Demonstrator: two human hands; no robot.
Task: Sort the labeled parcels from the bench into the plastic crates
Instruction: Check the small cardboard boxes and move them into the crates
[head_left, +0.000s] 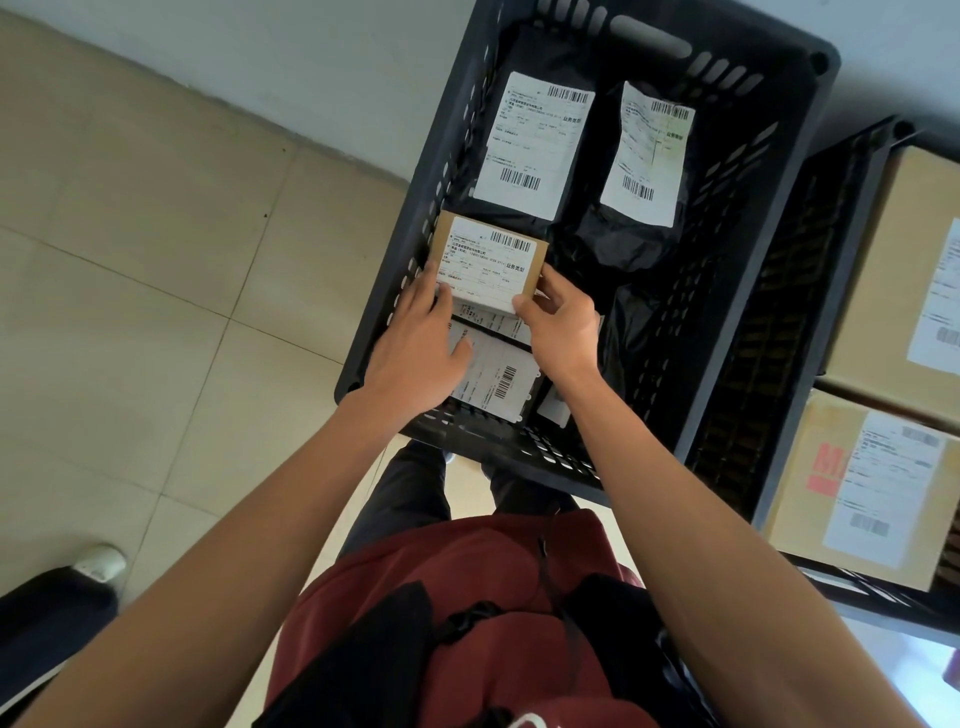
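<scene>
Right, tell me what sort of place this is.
Probably a parcel sorting room. A black plastic crate on a tiled floor holds black mailer bags with barcode labels, both hands place a small labeled box, and another crate holds cardboard boxes.

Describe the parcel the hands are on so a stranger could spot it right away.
Find the black crate in front of the person. Against its left wall sits a small brown box with a white label, the left hand and right hand on its near edge. It is the only cardboard parcel there; the far ones are black bags.
</scene>
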